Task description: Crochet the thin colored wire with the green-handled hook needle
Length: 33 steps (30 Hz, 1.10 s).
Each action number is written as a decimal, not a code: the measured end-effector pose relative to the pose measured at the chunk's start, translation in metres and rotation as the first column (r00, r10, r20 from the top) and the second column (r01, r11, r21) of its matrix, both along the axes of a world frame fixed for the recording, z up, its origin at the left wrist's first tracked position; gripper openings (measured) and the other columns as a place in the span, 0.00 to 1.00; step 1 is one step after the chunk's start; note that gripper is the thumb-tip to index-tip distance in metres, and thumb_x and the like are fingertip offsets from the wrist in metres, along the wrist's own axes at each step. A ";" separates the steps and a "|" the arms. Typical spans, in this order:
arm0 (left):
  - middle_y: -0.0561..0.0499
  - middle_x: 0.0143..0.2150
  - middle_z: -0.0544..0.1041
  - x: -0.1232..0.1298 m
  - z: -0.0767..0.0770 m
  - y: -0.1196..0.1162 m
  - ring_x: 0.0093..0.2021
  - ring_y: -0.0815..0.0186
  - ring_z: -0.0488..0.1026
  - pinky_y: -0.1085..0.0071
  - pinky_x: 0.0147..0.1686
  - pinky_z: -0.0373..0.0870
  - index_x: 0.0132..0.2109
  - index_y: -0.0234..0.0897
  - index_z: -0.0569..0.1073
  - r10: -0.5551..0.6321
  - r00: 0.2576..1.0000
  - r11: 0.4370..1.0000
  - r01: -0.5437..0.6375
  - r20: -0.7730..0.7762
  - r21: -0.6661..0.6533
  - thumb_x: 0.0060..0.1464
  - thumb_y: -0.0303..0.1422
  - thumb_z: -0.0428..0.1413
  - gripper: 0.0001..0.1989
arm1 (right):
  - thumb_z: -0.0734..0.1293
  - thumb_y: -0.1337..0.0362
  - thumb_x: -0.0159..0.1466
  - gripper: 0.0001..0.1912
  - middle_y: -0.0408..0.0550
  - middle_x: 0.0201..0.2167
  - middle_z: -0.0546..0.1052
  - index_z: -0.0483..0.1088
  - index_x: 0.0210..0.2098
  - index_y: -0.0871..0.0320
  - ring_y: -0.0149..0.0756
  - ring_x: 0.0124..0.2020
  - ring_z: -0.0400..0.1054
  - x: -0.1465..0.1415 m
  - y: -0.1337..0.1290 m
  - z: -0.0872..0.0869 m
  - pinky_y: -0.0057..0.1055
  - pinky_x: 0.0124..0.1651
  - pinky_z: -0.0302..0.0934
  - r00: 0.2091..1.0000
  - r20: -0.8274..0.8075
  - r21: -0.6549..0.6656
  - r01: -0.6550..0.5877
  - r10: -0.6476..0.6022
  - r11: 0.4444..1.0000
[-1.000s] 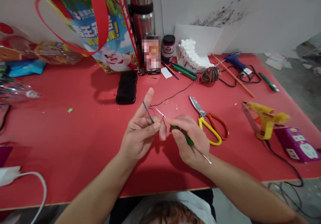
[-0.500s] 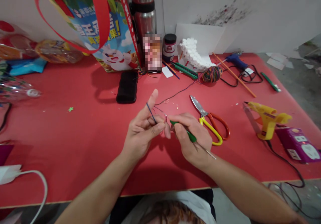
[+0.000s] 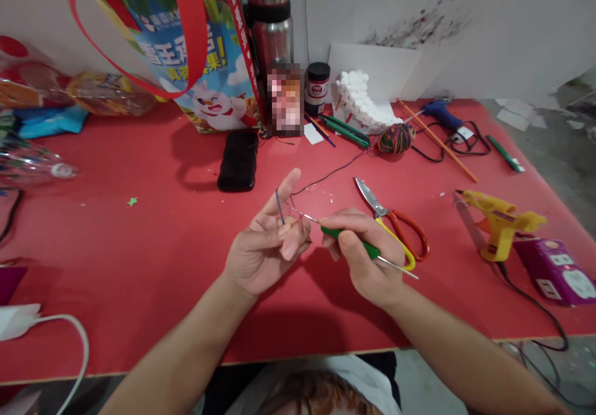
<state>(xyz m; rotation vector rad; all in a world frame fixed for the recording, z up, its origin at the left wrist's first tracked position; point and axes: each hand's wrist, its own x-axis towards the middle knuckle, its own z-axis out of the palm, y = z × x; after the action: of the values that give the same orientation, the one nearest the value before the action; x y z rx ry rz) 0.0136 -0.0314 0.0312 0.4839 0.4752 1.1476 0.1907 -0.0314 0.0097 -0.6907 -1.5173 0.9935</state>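
Yarn runs over the raised index finger of my left hand, and its other fingers are curled in and pinch the strand. My right hand grips a crochet hook by its green handle. The thin metal tip points left and meets the yarn beside my left fingers. A dark strand trails from there to a multicoloured yarn ball at the back. Scissors with red and yellow handles lie just beyond my right hand.
A black case, a printed bag, a steel flask and a dark jar stand or lie behind. Rightward are a yellow glue gun and a purple box. A white cable is at left.
My right hand has moved slightly right, and the hook now lies flatter, with its metal tip showing at the yarn. My left fingers have shifted and turned, the index finger still raised.
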 end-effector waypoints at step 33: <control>0.54 0.29 0.80 -0.003 -0.008 -0.007 0.31 0.66 0.78 0.68 0.38 0.73 0.78 0.48 0.50 0.291 0.841 0.869 -0.033 -0.457 0.494 0.63 0.21 0.59 0.43 | 0.66 0.71 0.71 0.12 0.47 0.31 0.80 0.79 0.49 0.58 0.32 0.31 0.73 0.011 0.003 0.014 0.34 0.38 0.70 0.999 0.038 0.022 -0.019 0.018 1.000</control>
<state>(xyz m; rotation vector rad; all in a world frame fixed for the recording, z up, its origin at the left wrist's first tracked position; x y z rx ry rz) 0.0102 -0.0387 0.0237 1.2231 0.7206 1.3038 0.2018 -0.0284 0.0238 -0.6843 -1.5680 0.9803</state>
